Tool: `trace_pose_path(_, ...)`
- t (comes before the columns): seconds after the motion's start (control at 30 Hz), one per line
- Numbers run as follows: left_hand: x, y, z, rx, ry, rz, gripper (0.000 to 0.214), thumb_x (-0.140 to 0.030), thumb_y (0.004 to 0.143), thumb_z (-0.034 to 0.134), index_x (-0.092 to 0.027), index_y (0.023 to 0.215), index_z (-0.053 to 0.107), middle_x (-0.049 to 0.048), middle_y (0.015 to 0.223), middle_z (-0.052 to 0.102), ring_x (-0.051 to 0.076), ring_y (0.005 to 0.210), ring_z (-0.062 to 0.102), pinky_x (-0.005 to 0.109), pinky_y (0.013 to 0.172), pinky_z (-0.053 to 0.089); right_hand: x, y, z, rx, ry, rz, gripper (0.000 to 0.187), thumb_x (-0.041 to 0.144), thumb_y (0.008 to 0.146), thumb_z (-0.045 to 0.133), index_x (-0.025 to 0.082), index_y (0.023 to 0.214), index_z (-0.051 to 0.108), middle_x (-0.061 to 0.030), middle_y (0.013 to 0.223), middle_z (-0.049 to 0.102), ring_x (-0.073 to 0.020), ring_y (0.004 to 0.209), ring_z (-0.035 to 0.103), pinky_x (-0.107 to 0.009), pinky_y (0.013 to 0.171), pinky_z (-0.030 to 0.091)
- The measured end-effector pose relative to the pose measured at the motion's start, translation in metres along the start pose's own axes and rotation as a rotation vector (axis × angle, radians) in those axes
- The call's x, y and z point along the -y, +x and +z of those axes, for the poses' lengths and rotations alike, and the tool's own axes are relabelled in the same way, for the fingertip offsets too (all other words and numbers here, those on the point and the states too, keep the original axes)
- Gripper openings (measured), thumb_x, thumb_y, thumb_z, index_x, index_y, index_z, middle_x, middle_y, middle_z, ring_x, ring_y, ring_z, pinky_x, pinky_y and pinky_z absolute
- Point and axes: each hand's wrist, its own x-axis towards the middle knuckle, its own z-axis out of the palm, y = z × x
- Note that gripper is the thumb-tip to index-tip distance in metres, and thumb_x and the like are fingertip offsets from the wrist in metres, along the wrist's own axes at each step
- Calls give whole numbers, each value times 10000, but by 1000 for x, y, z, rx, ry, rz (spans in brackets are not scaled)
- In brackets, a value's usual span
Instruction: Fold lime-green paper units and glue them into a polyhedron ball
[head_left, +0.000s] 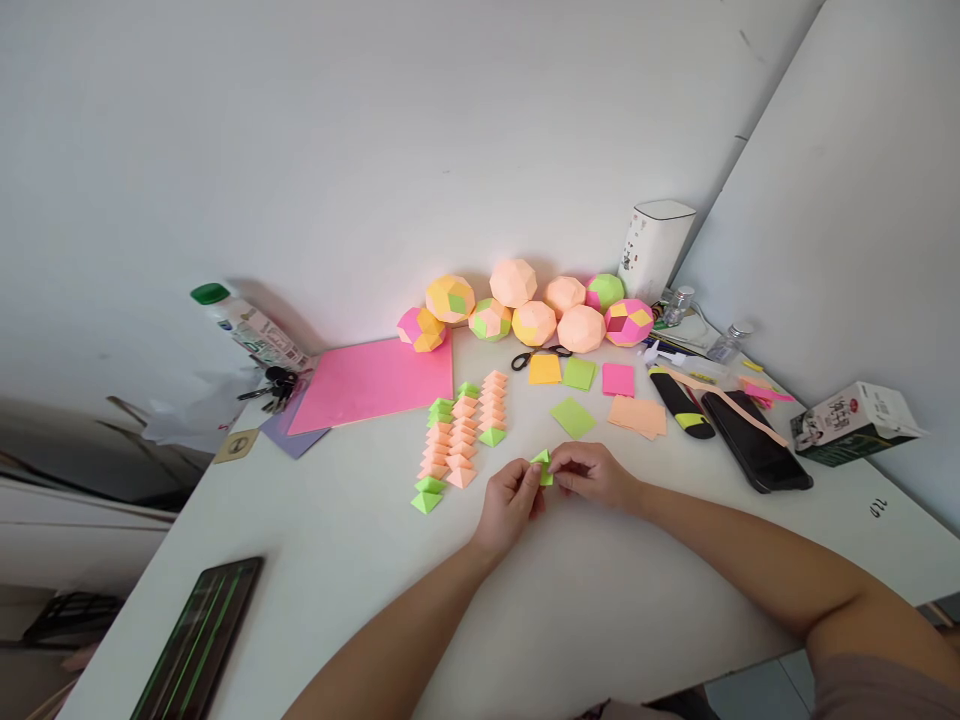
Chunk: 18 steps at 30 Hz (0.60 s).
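In the head view, pinching a small green paper piece (544,470) in the left hand (513,497), with thumb and fingers pressing on its left side, probably to steady so light and creased a shape. Bending the fingers of the right hand (589,472) at the right edge of the same piece; not showing clearly enough to tell whether gripping or merely touching, though apparently sharing control from both sides. Holding the piece over the counter (322,530), in front of the body, right of the rows and just nearer than the loose green sheet (573,418), likely for a good view of the fingertips.

Showing folded units (463,436), peach and green, lying in three close rows, seemingly for compactness and easy counting. Showing square papers (618,380) grouped by colour beside peach sheets (637,416), probably for quick choice within reach. Including scissors (520,361) behind the yellow square, apparently out of the fingers' way. Showing paper balls (580,329) clustering along the wall (375,150), perhaps for support against rolling. Grouping a yellow-and-black tool (681,402), a phone (757,440) and a carton (855,425) at the right, presumably for separation from the paper.
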Motion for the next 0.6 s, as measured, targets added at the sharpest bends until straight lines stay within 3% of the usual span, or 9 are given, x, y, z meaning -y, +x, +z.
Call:
trace_pose_path(0.13,0,-1,1,-3,-11,-2,357,-493,875,429,-183,711,497,-33,518,515,95,447,427,227,464,350,0,1,1,-27,28,-29,99,256,822,596,167,830,639,-39,867,557,-86,551,583,-228,498,494)
trace_pose_path(0.6,-3,-2,2,46,95,46,316,-450,844,477,-190,665,481,-25,538,506,109,496,432,234,487,340,-3,-1,1,-93,48,56,197,360,788,643,168,749,620,-24,776,559,-101,528,570,-241,457,480)
